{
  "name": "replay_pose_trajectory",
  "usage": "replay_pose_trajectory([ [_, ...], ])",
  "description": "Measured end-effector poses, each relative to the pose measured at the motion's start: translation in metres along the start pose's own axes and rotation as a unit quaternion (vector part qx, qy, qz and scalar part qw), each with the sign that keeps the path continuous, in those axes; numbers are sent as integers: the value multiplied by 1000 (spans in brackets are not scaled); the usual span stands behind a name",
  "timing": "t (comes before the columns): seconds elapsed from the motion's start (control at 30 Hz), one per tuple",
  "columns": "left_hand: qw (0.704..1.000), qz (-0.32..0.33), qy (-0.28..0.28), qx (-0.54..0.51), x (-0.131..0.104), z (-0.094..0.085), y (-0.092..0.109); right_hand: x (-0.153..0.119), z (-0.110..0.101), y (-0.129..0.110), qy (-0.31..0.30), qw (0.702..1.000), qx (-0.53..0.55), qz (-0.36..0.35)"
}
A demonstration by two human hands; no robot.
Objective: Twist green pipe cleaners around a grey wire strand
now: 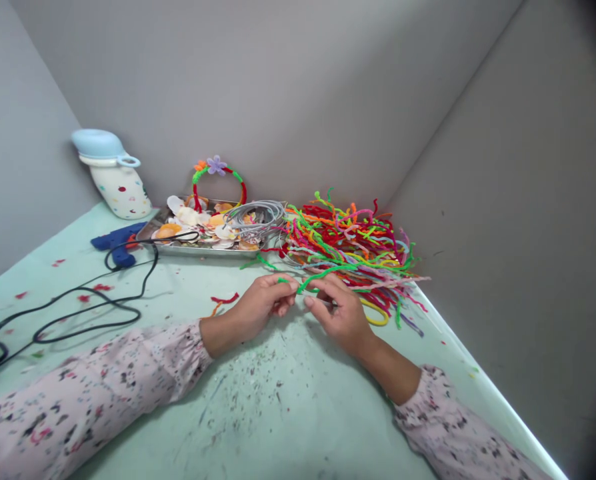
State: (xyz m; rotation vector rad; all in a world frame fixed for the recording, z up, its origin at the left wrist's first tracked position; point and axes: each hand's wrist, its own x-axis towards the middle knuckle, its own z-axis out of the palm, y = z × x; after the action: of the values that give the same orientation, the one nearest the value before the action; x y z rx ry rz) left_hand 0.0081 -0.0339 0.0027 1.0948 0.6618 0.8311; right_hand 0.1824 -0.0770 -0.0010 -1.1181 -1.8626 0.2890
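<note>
- Lidded bottle point(121, 190), white, blue top: behind and left of the metal tray point(208, 252).
- Glue gun point(118, 239), blue: worktop point(328, 413), just beside the tray's left end.
- Shells point(225, 232), assorted: inside the tray.
- Grey coil point(258, 217): at the tray's right end.
- Left hand point(261, 300): on the tray's near side; fingers pinching one green fuzzy stem point(328, 271).
- Green fuzzy stem, bent: held near and right of the tray. Best practice, as judged: pinch close to the bend, tension light and even, fuzz uncrushed.
- Right hand point(345, 317): near and right of the tray; fingers curled at the stem, gripping or merely guiding, cannot tell. Short, small turns advisable.
- Stem pile point(338, 230), multicoloured: right of the tray; loose strands could snag, so work clear of them.
</note>
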Motion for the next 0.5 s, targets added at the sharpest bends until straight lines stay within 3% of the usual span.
replay_pose_trajectory([
  [0.5,1000,0,21,1,3,0,-1,1,0,-1,-9,999,35,25],
])
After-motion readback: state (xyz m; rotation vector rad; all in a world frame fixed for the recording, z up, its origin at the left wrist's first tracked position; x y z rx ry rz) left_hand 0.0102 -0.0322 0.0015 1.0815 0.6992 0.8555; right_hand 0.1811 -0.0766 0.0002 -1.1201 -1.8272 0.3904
